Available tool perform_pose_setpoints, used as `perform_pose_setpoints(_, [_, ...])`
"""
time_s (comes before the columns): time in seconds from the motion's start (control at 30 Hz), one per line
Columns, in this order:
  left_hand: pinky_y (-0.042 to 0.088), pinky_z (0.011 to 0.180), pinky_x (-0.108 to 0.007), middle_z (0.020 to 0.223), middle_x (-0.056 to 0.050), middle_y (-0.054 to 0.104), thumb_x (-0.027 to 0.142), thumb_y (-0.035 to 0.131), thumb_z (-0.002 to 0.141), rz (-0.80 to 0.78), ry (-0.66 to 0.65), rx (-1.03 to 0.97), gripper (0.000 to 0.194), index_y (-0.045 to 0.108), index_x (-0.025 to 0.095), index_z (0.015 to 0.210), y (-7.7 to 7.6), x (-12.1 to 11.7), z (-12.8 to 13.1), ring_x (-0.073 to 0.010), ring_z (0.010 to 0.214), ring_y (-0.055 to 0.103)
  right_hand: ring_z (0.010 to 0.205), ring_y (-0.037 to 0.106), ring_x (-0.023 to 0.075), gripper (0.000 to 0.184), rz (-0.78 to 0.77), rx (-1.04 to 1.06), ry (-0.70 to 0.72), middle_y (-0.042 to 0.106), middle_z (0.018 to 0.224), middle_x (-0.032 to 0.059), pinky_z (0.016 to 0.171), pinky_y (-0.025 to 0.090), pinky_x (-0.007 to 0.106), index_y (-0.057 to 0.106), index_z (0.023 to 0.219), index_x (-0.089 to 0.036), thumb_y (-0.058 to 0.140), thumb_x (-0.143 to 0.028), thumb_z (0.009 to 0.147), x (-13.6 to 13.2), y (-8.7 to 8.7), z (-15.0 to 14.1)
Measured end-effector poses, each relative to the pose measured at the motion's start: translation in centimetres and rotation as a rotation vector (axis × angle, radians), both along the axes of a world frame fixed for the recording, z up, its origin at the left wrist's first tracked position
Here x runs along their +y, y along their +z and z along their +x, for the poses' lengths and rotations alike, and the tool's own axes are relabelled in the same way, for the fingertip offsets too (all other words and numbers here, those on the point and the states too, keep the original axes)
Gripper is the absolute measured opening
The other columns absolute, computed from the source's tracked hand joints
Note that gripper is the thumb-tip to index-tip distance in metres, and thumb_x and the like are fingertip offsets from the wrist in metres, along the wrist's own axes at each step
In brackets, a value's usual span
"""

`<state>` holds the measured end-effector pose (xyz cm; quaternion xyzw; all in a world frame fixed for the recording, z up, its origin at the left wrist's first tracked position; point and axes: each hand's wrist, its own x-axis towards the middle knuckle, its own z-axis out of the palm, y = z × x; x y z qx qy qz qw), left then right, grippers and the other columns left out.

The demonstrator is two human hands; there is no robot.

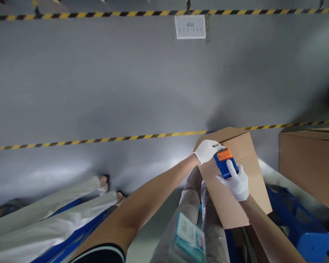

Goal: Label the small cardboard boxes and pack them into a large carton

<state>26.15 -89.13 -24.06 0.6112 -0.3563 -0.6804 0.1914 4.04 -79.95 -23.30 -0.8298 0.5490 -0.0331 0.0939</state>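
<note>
We grasp a blue-and-orange device [225, 167] in our gloved right hand [238, 183], over a cardboard box [254, 179], while our gloved left hand [208, 150] meets its orange end (whether those fingers pinch it, we cannot tell). Beyond, yellow-and-black tape [126, 138] crosses the floor [112, 80]; another carton [307, 160] sits at right.

Blue handheld device [224, 166], orange-ended, held slanted over brown cardboard box [255, 177].

I look down on a gray floor [98, 73] crossed by two long yellow-and-black tape strips [153, 136]. On it, beside my farther strip, lies a white printed sheet [190, 33].
</note>
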Motion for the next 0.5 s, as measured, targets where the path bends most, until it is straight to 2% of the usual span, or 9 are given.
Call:
perform_pose_setpoints(0.07, [0.047, 0.081, -0.029, 0.091, -0.005, 0.079, 0.041, 0.065, 0.088, -0.110, -0.005, -0.078, 0.027, 0.082, 0.019, 0.086, -0.2, -0.9, 0.5, -0.0202, 0.092, 0.069, 0.066, 0.056, 0.0139, 0.071, 0.068, 0.066, -0.026, 0.056, 0.092, 0.0063, 0.055, 0.038, 0.022, 0.061, 0.138, -0.026, 0.071, -0.063, 0.079, 0.4, 1.0, -0.2])
perform_pose_setpoints(0.13, [0.048, 0.078, -0.028, 0.085, -0.005, 0.078, 0.041, 0.065, 0.088, -0.142, 0.056, -0.156, 0.028, 0.081, 0.018, 0.084, -0.5, -2.2, 1.4, -0.0190, 0.086, 0.069, 0.063, 0.053, 0.0125, 0.067, 0.146, 0.127, -0.053, 0.055, 0.090, 0.0050, 0.053, 0.034, 0.022, 0.061, 0.138, -0.028, 0.070, -0.061, 0.081, 0.7, 2.2, -0.4])
perform_pose_setpoints(0.2, [0.047, 0.074, -0.028, 0.077, -0.004, 0.076, 0.043, 0.067, 0.087, -0.143, 0.091, -0.213, 0.030, 0.080, 0.017, 0.080, -0.8, -3.5, 2.3, -0.0177, 0.078, 0.067, 0.060, 0.050, 0.0115, 0.066, 0.229, 0.179, -0.086, 0.054, 0.089, 0.0040, 0.053, 0.032, 0.022, 0.060, 0.140, -0.029, 0.069, -0.060, 0.082, 0.7, 3.2, -0.4])
perform_pose_setpoints(0.3, [0.047, 0.072, -0.028, 0.075, -0.004, 0.076, 0.041, 0.074, 0.082, -0.143, 0.062, -0.211, 0.025, 0.080, 0.016, 0.080, -0.9, -4.7, 3.1, -0.0168, 0.074, 0.066, 0.060, 0.047, 0.0108, 0.070, 0.344, 0.233, -0.146, 0.054, 0.092, 0.0037, 0.054, 0.030, 0.022, 0.055, 0.145, -0.031, 0.068, -0.057, 0.082, -0.1, 4.2, 0.2])
perform_pose_setpoints(0.5, [0.049, 0.072, -0.030, 0.079, -0.005, 0.077, 0.040, 0.080, 0.074, -0.105, 0.069, -0.194, 0.025, 0.082, 0.018, 0.085, -1.5, -5.1, 2.9, -0.0181, 0.077, 0.067, 0.062, 0.043, 0.0101, 0.075, 0.460, 0.297, -0.204, 0.051, 0.096, 0.0025, 0.056, 0.027, 0.024, 0.047, 0.152, -0.035, 0.069, -0.053, 0.082, -2.2, 5.2, 2.2])
